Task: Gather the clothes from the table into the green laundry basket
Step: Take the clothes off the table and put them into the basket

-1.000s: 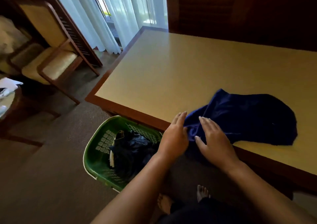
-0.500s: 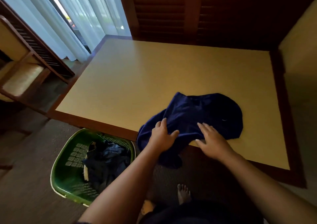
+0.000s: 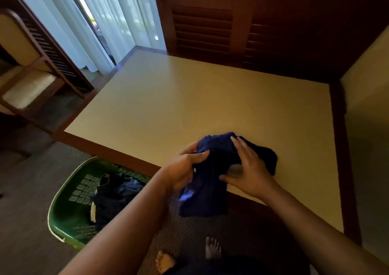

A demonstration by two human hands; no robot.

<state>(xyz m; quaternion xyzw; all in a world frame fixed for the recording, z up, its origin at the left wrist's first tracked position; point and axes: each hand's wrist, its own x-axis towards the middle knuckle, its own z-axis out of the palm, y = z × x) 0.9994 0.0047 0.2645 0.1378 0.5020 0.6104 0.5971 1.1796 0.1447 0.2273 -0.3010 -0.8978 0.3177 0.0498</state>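
A dark blue garment [image 3: 212,169] is bunched up at the near edge of the beige table [image 3: 200,106], and part of it hangs over the edge. My left hand [image 3: 185,167] grips its left side, fingers closed on the cloth. My right hand [image 3: 246,169] clasps its right side, thumb under a fold. On the carpet at the lower left, just below the table edge, stands the green laundry basket [image 3: 63,207], which holds dark clothes [image 3: 117,196].
A wooden chair [image 3: 27,78] with a cream cushion stands at the left beside white curtains [image 3: 101,21]. Dark louvred panels [image 3: 231,26] back the table. My bare feet [image 3: 189,253] are on the carpet under the near edge.
The spread-out garment has been gathered into a bundle and pulled toward the near edge. Both hands went from resting on it to gripping it. My view has shifted right.
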